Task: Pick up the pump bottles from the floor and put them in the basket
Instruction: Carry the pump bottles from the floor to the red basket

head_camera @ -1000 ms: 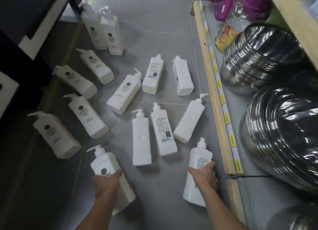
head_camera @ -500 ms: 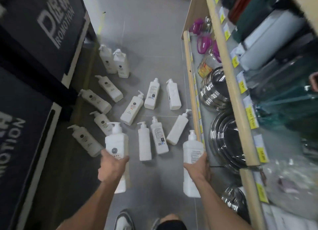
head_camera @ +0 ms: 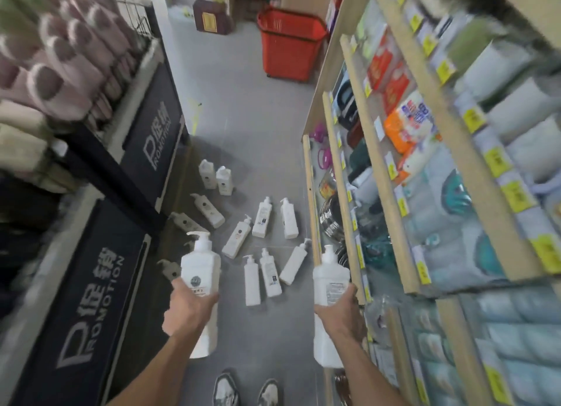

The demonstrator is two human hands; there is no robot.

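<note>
Likely shop, price-tagged shelves (head_camera: 391, 193), promotion sign (head_camera: 158, 138)

Lifted the left bottle (head_camera: 200, 266) off the floor (head_camera: 258, 126) in the left hand (head_camera: 189, 310) and the right bottle (head_camera: 331, 281) in the right hand (head_camera: 340, 311), both now upright. Stood up, bringing the red basket (head_camera: 290, 44) into view, bottles held well short of it.

Two held: a pump bottle (head_camera: 200, 263) in my left hand (head_camera: 188, 308), a pump bottle (head_camera: 331, 281) in my right hand (head_camera: 340, 311). On the floor (head_camera: 249, 117), twelve more, I think, two of them half hidden. One red basket (head_camera: 288, 47), two promotion panels (head_camera: 91, 299), two shoes (head_camera: 226, 389).
</note>
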